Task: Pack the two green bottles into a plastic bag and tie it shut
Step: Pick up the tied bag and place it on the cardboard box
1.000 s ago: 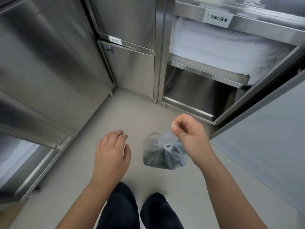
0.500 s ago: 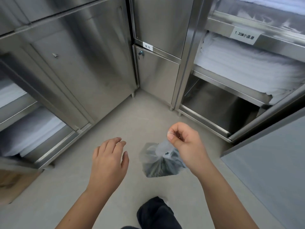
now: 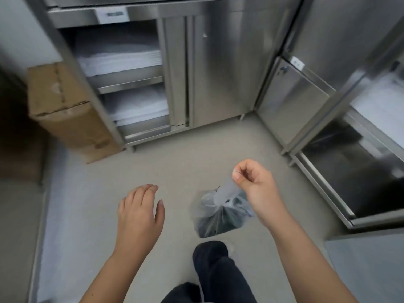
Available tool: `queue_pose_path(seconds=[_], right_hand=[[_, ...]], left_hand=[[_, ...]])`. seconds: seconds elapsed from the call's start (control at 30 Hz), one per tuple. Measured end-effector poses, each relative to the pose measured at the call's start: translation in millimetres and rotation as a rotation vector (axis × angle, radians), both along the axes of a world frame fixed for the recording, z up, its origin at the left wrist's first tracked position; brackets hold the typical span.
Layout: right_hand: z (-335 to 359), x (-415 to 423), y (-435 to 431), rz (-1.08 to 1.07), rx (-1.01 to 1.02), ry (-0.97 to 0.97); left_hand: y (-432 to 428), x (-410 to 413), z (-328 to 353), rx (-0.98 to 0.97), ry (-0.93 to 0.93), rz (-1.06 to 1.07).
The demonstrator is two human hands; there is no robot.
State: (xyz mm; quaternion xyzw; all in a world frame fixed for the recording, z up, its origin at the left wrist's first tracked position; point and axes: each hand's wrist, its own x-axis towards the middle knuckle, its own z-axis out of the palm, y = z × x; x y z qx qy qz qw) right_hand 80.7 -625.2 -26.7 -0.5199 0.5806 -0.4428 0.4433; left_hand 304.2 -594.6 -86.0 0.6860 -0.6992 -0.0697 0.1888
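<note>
Standing against the steel shelving, a cardboard box (image 3: pixel 65 110) is seen at left. The left hand (image 3: pixel 140 217) is held relaxed, grasping nothing. The knotted plastic bag (image 3: pixel 215 217), dark contents inside, is pinched and hung from the right hand (image 3: pixel 254 186) above the floor (image 3: pixel 175 162).

Left hand (image 3: pixel 140 213) and right hand (image 3: pixel 255 189) bare, forearms (image 3: pixel 109 272) unsleeved; dark navy trousers (image 3: pixel 218 272)

Our right hand (image 3: pixel 255 184) holds the knotted clear plastic bag (image 3: pixel 209 215) above the grey floor (image 3: pixel 175 167), right of our left hand (image 3: pixel 140 213). The brown cardboard box (image 3: pixel 63 106) stands far left, beside the stainless steel shelf cabinet (image 3: pixel 218 73).
</note>
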Motion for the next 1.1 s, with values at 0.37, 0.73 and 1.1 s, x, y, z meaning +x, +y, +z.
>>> queue_pose_path(seconds=[0.37, 0.73, 1.1], right_hand=[[-10, 156, 43, 0.431, 0.088, -0.021], [-14, 292, 20, 0.718, 0.164, -0.074], [-21, 402, -87, 0.766, 0.273, -0.113]], left_hand=[[114, 113, 4, -0.023, 0.022, 0.389], [134, 196, 3, 0.003, 0.035, 0.683], [16, 293, 26, 0.016, -0.014, 0.698]])
